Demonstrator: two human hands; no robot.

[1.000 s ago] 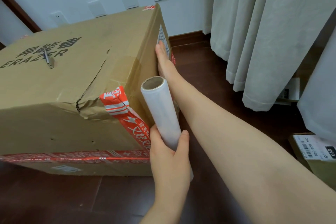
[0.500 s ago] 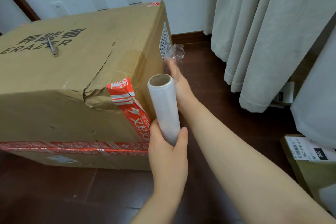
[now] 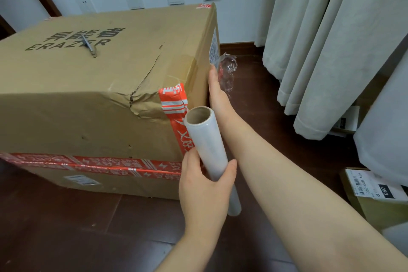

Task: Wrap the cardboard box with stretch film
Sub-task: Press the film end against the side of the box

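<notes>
L hand [image 3: 203, 192] grips film roll [image 3: 206, 139] | R hand [image 3: 217, 95] flat — on box [image 3: 88, 95] side

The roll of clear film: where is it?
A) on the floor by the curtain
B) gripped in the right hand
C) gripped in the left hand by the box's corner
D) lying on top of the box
C: the left hand grips the roll beside the taped corner of the box, while the right hand lies flat against the box's side.
</notes>
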